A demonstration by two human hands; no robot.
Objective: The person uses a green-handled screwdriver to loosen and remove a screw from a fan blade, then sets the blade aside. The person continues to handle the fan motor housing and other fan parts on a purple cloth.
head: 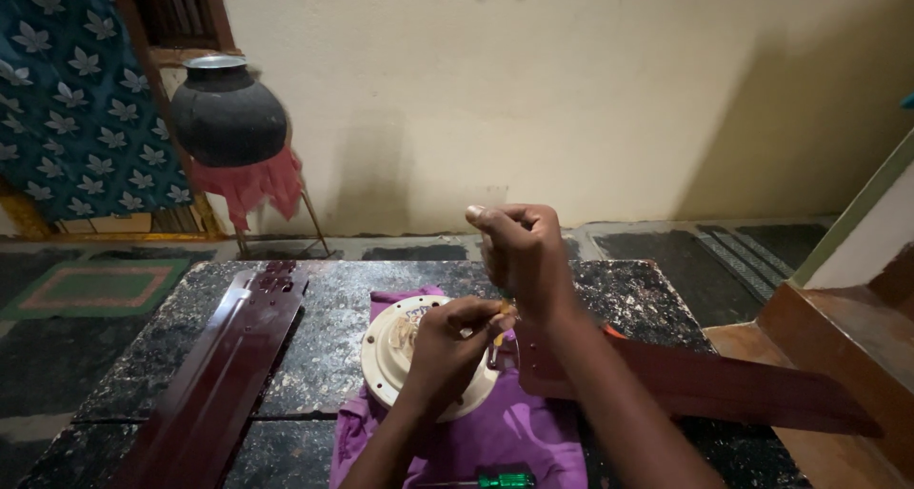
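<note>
On the desk (333, 308): cream fan motor (390, 360) on purple cloth (514, 432).
Left hand (447, 351): pinching a small yellow-tipped part (500, 335) over the motor.
Right hand (524, 256): raised, fingers curled shut.
Beside: maroon blades (224, 375).

I see a round cream-white fan motor housing (386, 356) lying flat on a purple cloth, and this housing is my landmark. A dark red fan blade (705, 379) lies flat just right of the housing and stretches away from it, its near end at the rim. Just above this rim is a small yellowish part (501, 308), too small for me to tell exactly.
</note>
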